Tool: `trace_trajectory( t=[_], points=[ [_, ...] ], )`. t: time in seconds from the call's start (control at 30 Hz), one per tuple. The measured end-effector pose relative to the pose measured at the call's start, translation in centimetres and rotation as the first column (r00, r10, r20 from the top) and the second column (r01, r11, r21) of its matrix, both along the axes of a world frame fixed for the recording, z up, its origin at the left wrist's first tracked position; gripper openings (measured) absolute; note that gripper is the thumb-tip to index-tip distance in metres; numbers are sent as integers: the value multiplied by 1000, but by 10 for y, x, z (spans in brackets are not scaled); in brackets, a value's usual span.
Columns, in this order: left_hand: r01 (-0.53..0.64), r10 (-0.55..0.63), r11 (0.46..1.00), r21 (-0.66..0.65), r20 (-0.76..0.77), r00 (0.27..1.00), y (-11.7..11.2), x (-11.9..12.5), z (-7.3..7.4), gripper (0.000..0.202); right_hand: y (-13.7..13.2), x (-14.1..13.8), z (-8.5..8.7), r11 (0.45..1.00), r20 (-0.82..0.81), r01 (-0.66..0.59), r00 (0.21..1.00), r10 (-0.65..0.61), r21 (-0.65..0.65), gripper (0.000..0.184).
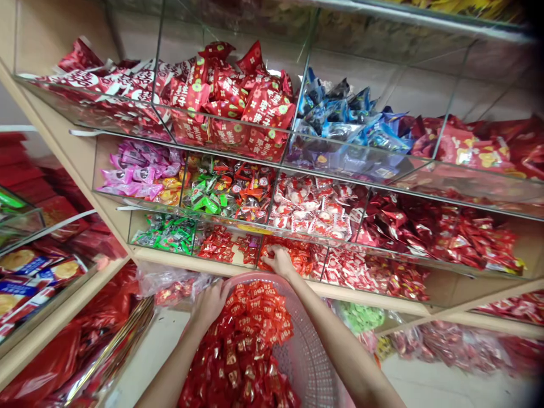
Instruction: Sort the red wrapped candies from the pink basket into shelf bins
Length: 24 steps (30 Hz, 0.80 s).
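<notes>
A pink plastic basket (312,340) is below me, filled with red and orange-red wrapped candies (250,317). On its left rim, near the far edge, my left hand (211,300) is closed, its fingertips partly hidden. My right hand (278,260) reaches past the basket into a bottom-row compartment of small orange-red wrapped candies (300,255). Its fingers are curled down at the candies, and what they hold is hidden. Left of that compartment lie red candies (216,243), with some bare bin floor showing.
Clear dividers split the wooden shelf (382,297) into tiers of wrapped sweets, including red bags (233,102), blue packs (340,113) and green candies (164,232). Plastic bags of sweets (450,345) lie beneath. Another shelf (63,306) stands at the left.
</notes>
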<state>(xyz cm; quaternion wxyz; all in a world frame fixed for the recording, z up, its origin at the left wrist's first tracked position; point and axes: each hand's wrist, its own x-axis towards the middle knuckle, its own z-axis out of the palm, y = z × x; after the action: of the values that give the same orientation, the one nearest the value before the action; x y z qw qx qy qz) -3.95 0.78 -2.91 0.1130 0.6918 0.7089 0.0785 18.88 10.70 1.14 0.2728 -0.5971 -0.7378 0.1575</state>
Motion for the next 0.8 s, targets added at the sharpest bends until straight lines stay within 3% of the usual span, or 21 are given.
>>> trace_trajectory(
  t=[0.13,0.23,0.37,0.5,0.63,0.8],
  points=[
    [9,-9,1000,0,-10,1000,1,0,-1,54,-17,10,11,999,-344,-34,938,38,18,28],
    [9,-9,1000,2,-9,1000,0,1,1,54,-44,22,15,997,-419,-72,904,82,39,29],
    [5,-5,1000,5,-3,1000,-1,2,5,55,-89,39,5,982,-149,-186,971,187,21,28],
    [3,-3,1000,-4,2,1000,-3,3,9,55,-123,46,-11,950,167,-297,936,310,-99,28],
    [3,-3,1000,-1,3,1000,-4,3,10,56,-139,41,-19,945,344,-249,886,311,-214,22],
    [3,-3,1000,-12,2,1000,-3,4,13,55,-153,43,-23,942,440,-195,846,303,-275,22]
  ],
)
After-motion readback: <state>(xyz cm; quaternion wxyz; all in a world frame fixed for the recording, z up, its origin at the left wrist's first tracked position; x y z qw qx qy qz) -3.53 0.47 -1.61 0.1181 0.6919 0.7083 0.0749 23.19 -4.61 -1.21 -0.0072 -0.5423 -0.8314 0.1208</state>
